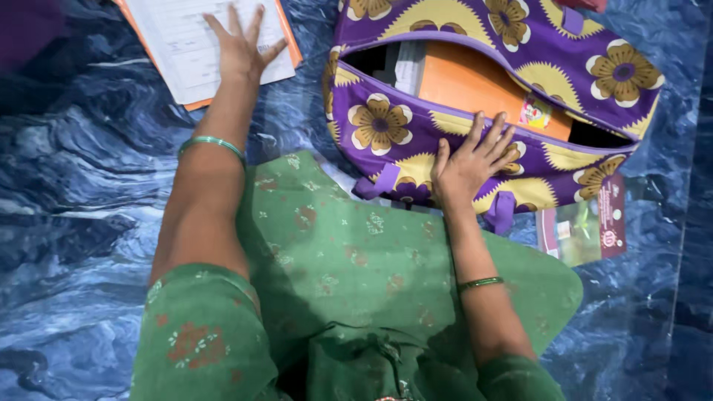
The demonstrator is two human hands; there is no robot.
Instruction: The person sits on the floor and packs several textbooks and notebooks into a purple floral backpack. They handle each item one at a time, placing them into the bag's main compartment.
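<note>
Nearest to us is our own lap, covered in green patterned cloth (349,275), with both bare arms reaching forward from it, each with a green bangle at the wrist. Our right hand (468,167) rests flat on the near front panel of a purple and yellow flowered bag (386,126), just below its open zip; its fingers (496,141) are spread apart and lie on the fabric, gripping nothing. The bag lies on its side on the blue marbled sheet (74,186) that covers the floor, towards the far right corner of what we see of it, and its near edge touches the green cloth. Through the open mouth we see an orange book (464,82) inside, with pale pages or papers beside it at the left end of the opening. Our left hand (241,48) is stretched out to the far left, palm down on an open notebook with white pages and an orange cover (178,56), which lies at the far edge of the sheet, well apart from the bag; those fingers (232,18) are also fanned apart and hold nothing. A flat maroon and green packet (587,230) pokes out from under the bag's near right corner.
</note>
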